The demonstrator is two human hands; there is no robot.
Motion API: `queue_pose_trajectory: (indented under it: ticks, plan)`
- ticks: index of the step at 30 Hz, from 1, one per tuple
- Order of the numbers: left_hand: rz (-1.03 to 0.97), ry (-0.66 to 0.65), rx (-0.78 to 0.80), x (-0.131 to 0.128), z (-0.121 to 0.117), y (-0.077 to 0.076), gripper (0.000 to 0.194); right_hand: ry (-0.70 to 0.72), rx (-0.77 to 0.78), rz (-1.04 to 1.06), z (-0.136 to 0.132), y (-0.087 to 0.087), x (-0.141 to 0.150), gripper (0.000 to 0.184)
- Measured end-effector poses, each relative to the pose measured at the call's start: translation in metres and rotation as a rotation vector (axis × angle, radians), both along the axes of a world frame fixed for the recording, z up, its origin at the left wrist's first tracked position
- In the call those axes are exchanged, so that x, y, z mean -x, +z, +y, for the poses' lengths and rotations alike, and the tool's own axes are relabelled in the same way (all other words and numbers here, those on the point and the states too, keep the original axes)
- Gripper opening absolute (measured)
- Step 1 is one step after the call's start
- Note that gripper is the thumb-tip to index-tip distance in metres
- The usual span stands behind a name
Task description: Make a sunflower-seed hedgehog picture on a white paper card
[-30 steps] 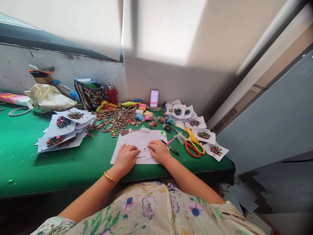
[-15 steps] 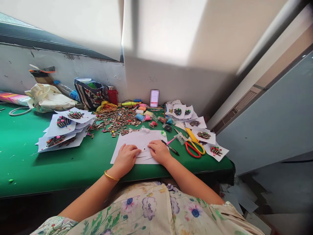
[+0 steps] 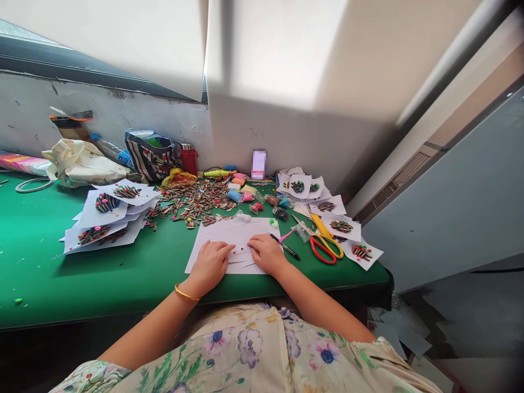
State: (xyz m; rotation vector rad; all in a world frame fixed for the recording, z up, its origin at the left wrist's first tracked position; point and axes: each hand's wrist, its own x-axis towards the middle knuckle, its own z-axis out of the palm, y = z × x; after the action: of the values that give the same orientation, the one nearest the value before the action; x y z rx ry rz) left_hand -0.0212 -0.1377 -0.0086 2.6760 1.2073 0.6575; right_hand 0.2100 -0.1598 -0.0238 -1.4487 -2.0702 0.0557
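Observation:
White paper [image 3: 223, 232] lies in front of me on the green table, with a few loose strips or sheet edges between my hands. On it sit a tiny dark dot [image 3: 242, 249] and a tiny red dot [image 3: 234, 252]. My left hand [image 3: 209, 262] rests on the paper's left part, fingers stretched out, index fingertip just beside the red dot; it holds nothing I can see. My right hand [image 3: 266, 254] lies flat on the right part, fingertips close to the dark dot, also with nothing visible in it. A black pen [image 3: 290, 250] lies just right of that hand.
Striped sunflower seeds [image 3: 196, 199] are heaped behind the paper, beside coloured clay packets [image 3: 246, 192]. Scissors [image 3: 323, 248] lie at right. Cards with seed pictures are stacked at left [image 3: 100, 210] and right [image 3: 341, 226]. A phone [image 3: 258, 164] stands against the wall.
My left index fingertip has drawn back slightly to the left, and the red dot it was over now shows. My right hand has stayed in place.

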Motion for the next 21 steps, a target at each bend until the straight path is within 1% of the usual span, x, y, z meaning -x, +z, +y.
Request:
queue_pose_trajectory:
  ticks: [4,10,14,17,19,21]
  plan:
    - [0.015,-0.017,-0.002,-0.001,-0.002,0.002,0.038,-0.003,-0.001,-0.003,0.0,0.0,0.0,0.024]
    - [-0.005,-0.013,-0.026,-0.001,-0.001,0.001,0.04,0.036,-0.029,-0.005,0.002,-0.002,-0.002,0.027]
    - [0.001,-0.049,-0.043,-0.001,0.001,-0.004,0.043,0.082,-0.01,-0.006,0.005,-0.007,-0.003,0.035]
    - [0.042,-0.068,-0.002,-0.002,-0.001,-0.004,0.05,0.122,-0.019,0.008,0.006,-0.009,-0.003,0.042]
    - [0.052,-0.052,0.021,-0.003,-0.003,-0.002,0.051,0.097,-0.044,0.023,0.005,-0.006,-0.006,0.043]
    - [0.047,-0.023,0.029,-0.003,-0.005,0.001,0.05,-0.001,-0.053,0.009,0.004,0.0,-0.015,0.041]
